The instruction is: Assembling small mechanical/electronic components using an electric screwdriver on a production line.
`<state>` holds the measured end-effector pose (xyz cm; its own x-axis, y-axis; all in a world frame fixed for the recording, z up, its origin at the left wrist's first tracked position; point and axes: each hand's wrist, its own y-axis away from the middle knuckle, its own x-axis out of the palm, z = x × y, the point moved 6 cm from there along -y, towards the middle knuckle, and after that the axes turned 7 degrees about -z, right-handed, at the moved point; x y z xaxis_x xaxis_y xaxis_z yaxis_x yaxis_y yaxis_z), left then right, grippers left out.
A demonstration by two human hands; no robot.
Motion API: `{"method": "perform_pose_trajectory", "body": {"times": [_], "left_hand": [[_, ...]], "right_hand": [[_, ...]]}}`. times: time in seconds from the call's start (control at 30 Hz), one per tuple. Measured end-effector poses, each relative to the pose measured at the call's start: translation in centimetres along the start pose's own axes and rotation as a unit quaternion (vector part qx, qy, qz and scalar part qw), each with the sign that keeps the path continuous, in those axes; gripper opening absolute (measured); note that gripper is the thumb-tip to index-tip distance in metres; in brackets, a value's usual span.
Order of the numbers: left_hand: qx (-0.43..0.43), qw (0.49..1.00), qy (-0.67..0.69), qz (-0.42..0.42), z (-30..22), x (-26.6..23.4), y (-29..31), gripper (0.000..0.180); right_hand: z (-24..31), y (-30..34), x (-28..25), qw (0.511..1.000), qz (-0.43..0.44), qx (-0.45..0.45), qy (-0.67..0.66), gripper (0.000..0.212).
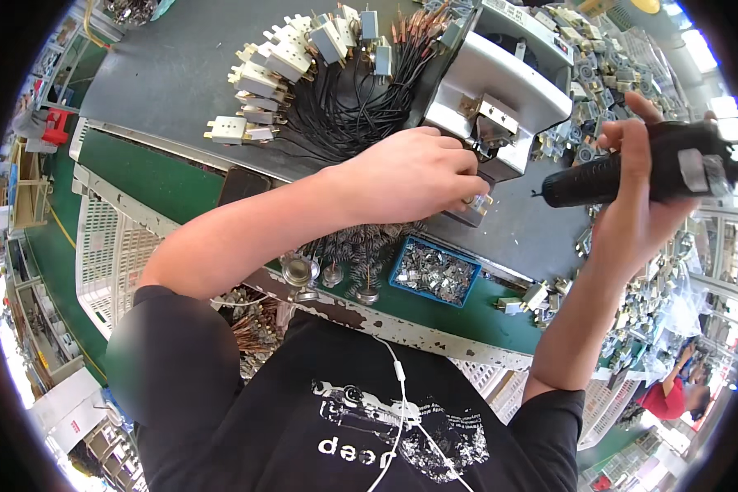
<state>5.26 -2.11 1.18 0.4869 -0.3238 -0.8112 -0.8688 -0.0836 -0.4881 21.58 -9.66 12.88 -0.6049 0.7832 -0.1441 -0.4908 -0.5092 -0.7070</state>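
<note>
My left hand (422,174) reaches across the table just in front of the metal fixture. Its fingers are closed on a small grey plug housing (471,216), most of which they cover. Raised at the right, my right hand (635,184) is wrapped around a black electric screwdriver (603,175). The screwdriver's tip points left, toward the left hand, and touches nothing. Behind the left hand stands the silver metal fixture (510,102), with a metal block (497,116) on its front.
Black wires (336,107) end in several white and grey plugs (291,51) beyond my left forearm. A blue tray (436,272) of small metal parts sits near me, beside coiled springs (369,258). Plug parts (594,74) heap up at right. A person in red (664,400) is farther off.
</note>
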Motion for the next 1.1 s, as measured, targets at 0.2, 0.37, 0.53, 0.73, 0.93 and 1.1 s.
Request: {"method": "perform_pose_trajectory", "body": {"times": [0.2,0.37,0.53,0.73,0.93,1.1], "left_hand": [[-0.019,1.000,0.012,-0.004,-0.1,-0.7,1.3,0.030],[-0.033,0.999,0.000,0.003,0.2,-3.0,-0.5,0.021],[-0.058,0.934,-0.320,-0.149,4.4,-13.1,-0.5,0.026],[-0.176,0.912,-0.367,0.051,8.6,-11.7,-0.6,0.015],[-0.078,0.917,-0.363,-0.146,4.8,-12.4,0.0,0.013],[-0.065,0.981,-0.178,-0.031,2.1,-7.1,1.8,0.012]], "right_hand": [[-2.7,-0.3,-4.2,0.995,-0.048,0.075,0.054,0.059],[0.9,1.0,-8.9,0.989,-0.106,-0.082,0.064,0.077],[-4.9,4.3,-14.8,0.909,0.040,0.054,0.412,0.022],[-9.8,8.9,-13.8,0.714,0.404,0.134,0.557,0.056],[-10.3,10.2,-13.1,0.815,0.367,0.083,0.440,0.053],[-10.6,10.5,-13.3,0.842,0.280,0.207,0.412,0.033]]}}
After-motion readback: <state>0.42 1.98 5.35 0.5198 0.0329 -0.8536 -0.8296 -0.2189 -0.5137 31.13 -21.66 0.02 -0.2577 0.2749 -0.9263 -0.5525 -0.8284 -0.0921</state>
